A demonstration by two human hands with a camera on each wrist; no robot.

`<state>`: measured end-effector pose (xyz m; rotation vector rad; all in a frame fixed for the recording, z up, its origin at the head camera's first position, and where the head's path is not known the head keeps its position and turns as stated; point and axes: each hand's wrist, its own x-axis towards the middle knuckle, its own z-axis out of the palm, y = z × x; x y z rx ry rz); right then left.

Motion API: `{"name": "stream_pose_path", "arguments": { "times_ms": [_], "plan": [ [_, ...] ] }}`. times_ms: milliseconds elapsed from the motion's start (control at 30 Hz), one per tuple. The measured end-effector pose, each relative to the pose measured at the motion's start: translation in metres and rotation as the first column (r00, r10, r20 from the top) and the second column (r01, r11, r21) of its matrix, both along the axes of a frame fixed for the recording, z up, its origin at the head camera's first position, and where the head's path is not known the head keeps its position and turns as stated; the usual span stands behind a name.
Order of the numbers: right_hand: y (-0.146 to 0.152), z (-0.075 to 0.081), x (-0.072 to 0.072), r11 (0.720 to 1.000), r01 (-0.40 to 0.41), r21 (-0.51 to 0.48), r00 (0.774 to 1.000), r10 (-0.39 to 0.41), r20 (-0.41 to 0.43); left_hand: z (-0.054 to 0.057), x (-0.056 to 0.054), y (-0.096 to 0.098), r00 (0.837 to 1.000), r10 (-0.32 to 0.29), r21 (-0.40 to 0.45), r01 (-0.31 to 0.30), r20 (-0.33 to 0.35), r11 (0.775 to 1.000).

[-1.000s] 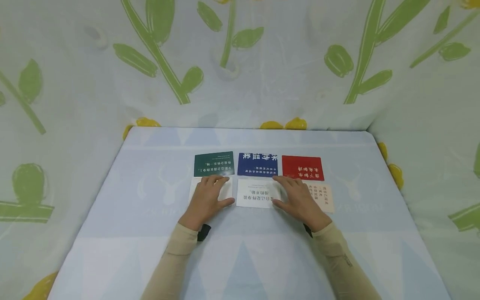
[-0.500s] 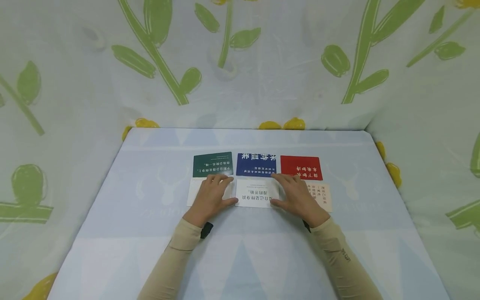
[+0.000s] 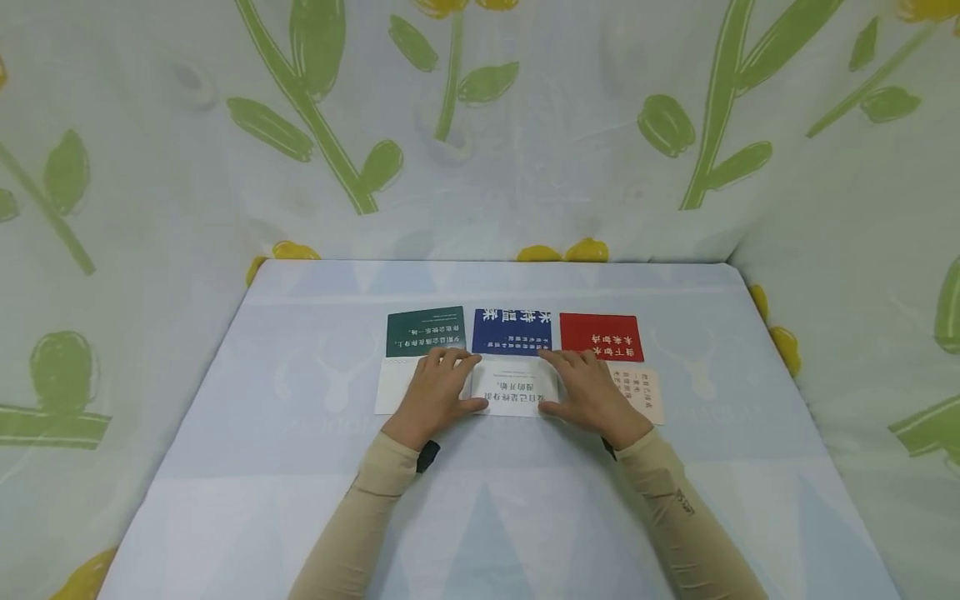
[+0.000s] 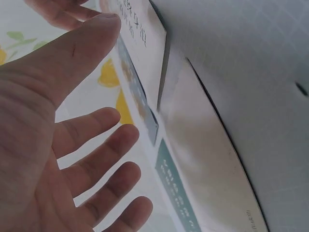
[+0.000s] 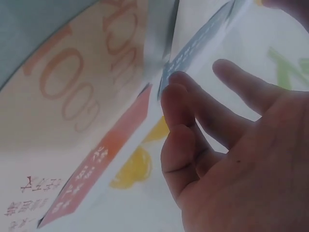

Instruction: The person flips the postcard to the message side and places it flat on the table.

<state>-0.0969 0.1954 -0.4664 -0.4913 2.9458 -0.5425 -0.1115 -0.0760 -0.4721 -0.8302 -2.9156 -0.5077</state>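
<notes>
A white card (image 3: 514, 390) with dark printed characters lies front and centre in the head view, between my two hands. My left hand (image 3: 433, 393) is at its left side, thumb tip over the card's edge and fingers spread apart. At its right side, my right hand (image 3: 600, 396) has bent fingers near the far corner and the thumb over the near part. Neither wrist view shows clear contact with the card. A blank-looking white card (image 3: 392, 388) is partly under my left hand. Beneath my right hand is a cream card (image 3: 648, 393) with reddish print.
Behind the front row lie a green card (image 3: 425, 332), a blue card (image 3: 512, 332) and a red card (image 3: 602, 335), side by side. They rest on a pale blue patterned tablecloth (image 3: 262, 425). Floral fabric walls (image 3: 555, 167) enclose the back and sides.
My left hand has shifted right, in over the middle white card's left edge. The right hand has barely moved. The head view has tilted slightly.
</notes>
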Motion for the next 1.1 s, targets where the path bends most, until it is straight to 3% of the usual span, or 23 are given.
{"name": "stream_pose_path", "arguments": {
  "times_ms": [200, 567, 833, 1100],
  "plan": [
    [-0.003, -0.002, 0.001, 1.000, 0.021, 0.004, 0.998, -0.022, 0.059, -0.002, -0.002, -0.002, 1.000, 0.003, 0.003, -0.003, 0.003, 1.000],
    [-0.004, -0.001, 0.001, 0.998, 0.022, 0.055, 0.999, -0.024, 0.029, 0.001, -0.012, -0.003, 0.999, -0.031, -0.013, 0.031, -0.016, 0.999],
    [-0.005, -0.003, 0.000, 0.998, 0.031, 0.049, 0.998, -0.034, 0.050, -0.003, -0.018, 0.002, 1.000, -0.028, -0.081, 0.029, 0.014, 0.996],
    [-0.003, -0.002, -0.001, 1.000, 0.025, 0.008, 0.999, -0.025, -0.032, -0.003, -0.019, 0.002, 1.000, -0.018, -0.077, 0.019, 0.014, 0.997]
  ]
}}
